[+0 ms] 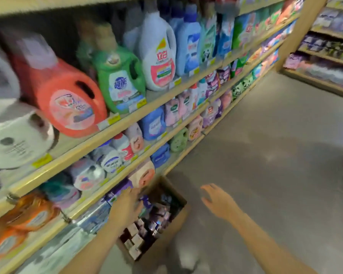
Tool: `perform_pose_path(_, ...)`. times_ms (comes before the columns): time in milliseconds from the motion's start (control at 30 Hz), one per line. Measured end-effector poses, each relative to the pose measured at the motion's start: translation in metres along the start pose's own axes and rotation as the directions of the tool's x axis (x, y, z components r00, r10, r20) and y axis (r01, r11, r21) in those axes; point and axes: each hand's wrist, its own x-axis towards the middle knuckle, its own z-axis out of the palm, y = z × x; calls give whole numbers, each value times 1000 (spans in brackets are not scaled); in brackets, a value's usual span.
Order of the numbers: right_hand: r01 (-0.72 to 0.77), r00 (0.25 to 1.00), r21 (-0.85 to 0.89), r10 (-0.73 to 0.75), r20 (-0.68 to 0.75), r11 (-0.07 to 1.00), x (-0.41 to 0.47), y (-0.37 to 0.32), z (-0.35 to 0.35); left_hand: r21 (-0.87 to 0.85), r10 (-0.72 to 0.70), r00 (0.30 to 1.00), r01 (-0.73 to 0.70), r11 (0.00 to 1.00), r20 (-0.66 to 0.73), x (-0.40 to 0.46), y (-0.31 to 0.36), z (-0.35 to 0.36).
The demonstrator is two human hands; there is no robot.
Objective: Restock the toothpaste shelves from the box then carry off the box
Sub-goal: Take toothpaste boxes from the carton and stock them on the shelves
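Looking down, we see an open cardboard box (176, 220) on the floor (265, 155), tight against the bottom shelf (83, 212), packed with small upright toothpaste cartons (135, 240). Our left hand (127, 204) reaches over the box's shelf-side edge, fingers on purple packs (119, 189); blur hides any grip. Our right hand (216, 200) hovers beside the box, fingers spread, holding nothing. Detergent jugs (67, 99) fill upper shelves.

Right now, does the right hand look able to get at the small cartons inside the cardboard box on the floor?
Probably yes. The cardboard box stands open at the top, and the right hand hovers open just beside it with nothing between. The left hand covers only the far corner of the small cartons.
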Motion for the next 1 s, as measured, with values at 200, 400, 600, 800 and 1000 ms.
perform_pose_path(200, 174, 975, -80, -161, 150, 981, 85, -20, 2, 5, -214, 977, 214, 977, -21, 2, -46, 6)
perform_pose_path(400, 423, 850, -96, -357, 388, 901, 180, -32, 16, -62, -493, 868, 489, 870, -58, 0, -58, 38)
perform_pose_path(600, 561, 729, -72, -451, 516, 825, 264, -30, 61, -72, -657, 751, 654, 753, -59, 21, -67, 84)
perform_pose_path(800, 582, 689, -23, -478, 544, 813, 318, -15, 156, -102, -709, 702, 711, 695, 67, 45, -107, 162)
perform_pose_path(1000, 600, 689, -55, -481, 542, 798, 369, 10, 290, -46, -695, 705, 706, 707, 140, 60, -169, 306)
